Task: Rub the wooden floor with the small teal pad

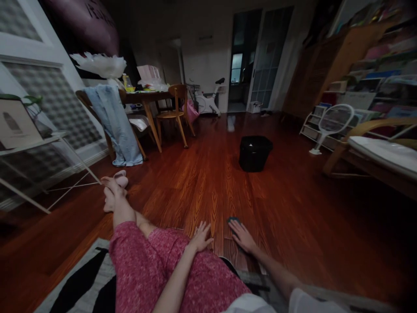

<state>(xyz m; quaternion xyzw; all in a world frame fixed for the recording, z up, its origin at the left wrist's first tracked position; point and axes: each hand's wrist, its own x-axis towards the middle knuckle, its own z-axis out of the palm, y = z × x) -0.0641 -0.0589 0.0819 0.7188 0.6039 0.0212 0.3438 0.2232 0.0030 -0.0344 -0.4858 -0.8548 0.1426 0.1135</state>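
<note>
- Head view: the person sits on the floor (293, 208), legs in pink trousers (156, 265) stretched out ahead and to the left, bare feet (114, 191) crossed near a white rack (48, 143).
- The right hand (243, 237) lies flat, palm down, fingers spread narrow, on the boards; its fingertips cover a small dark thing (233, 220), flat and dark teal, only the far edge showing. What it is, I cannot tell.
- That dark thing sits on the floor just ahead of the right knee, touching the right hand, well short of the black bin (254, 153).
- The left hand (200, 238) rests loosely open on the pink thigh, fingers splayed toward the floor, holding nothing, near the right hand but apart from it.
- Edges: a striped rug (81, 278) ends at lower left under the legs; the red wood runs bare from there.
- Open room: a wide stretch of floor lies between the hands and the bin, and more beyond it to the far door (260, 61).
- On the left, a table (146, 96), chairs (176, 111) and hanging jeans (112, 126) close that side.
- On the right, a wooden armchair (374, 152) and a white fan (335, 124) stand before shelves (384, 65).
</note>
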